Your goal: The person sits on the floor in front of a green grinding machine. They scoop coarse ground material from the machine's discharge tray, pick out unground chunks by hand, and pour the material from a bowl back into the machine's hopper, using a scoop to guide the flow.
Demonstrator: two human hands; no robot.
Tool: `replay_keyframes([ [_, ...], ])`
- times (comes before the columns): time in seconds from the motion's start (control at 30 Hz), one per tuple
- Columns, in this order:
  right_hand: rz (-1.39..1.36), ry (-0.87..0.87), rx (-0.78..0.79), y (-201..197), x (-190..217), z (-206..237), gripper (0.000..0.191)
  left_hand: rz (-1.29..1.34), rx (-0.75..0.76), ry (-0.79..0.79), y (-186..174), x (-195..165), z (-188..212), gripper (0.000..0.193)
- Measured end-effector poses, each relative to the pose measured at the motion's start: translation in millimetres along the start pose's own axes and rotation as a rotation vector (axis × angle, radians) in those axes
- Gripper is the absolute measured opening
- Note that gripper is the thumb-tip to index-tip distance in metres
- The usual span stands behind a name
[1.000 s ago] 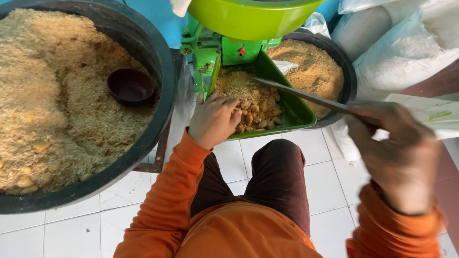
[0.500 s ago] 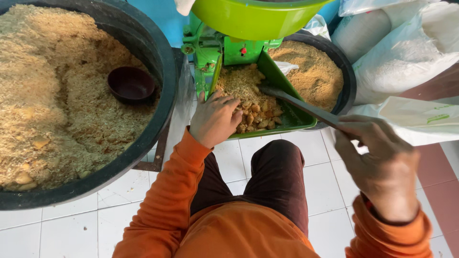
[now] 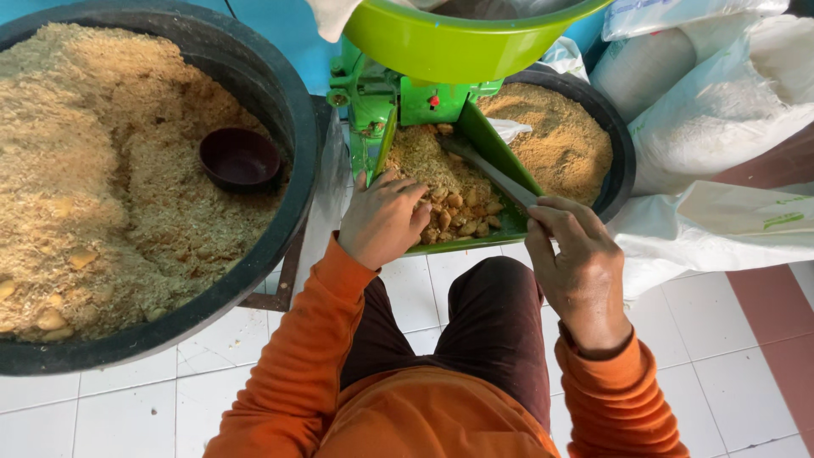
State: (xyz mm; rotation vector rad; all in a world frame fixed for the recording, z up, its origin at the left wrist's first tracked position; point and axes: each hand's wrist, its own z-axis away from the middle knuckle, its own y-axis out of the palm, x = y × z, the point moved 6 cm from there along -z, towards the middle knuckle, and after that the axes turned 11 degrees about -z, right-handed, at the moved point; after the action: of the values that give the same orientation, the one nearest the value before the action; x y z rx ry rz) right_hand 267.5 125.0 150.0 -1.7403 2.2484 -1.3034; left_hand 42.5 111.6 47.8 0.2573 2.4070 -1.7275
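Left hand (image 3: 383,222), fingers curled, rests on the tan lumps (image 3: 462,216) in the green chute tray (image 3: 500,161); right hand (image 3: 577,263) grips a flat metal blade (image 3: 496,174), probably a scraper. Best worked with the blade low, fingers behind its edge.

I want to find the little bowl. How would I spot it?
Look at the big black tub on the left, heaped with tan crumbs. Near its right rim, a small bowl sits sunk in the crumbs. It is the only dark maroon, round, empty thing there; everything around it is pale and crumbly.
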Motion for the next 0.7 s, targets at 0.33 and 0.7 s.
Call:
replay_keyframes([
  [0.33, -0.028, 0.046, -0.016, -10, 8, -3, 0.013, -0.021, -0.061, 0.017, -5, -4, -2, 0.029],
  [0.7, -0.102, 0.049, 0.091, 57, -43, 0, 0.014, -0.019, -0.067, 0.033, -7, -6, 1, 0.03],
])
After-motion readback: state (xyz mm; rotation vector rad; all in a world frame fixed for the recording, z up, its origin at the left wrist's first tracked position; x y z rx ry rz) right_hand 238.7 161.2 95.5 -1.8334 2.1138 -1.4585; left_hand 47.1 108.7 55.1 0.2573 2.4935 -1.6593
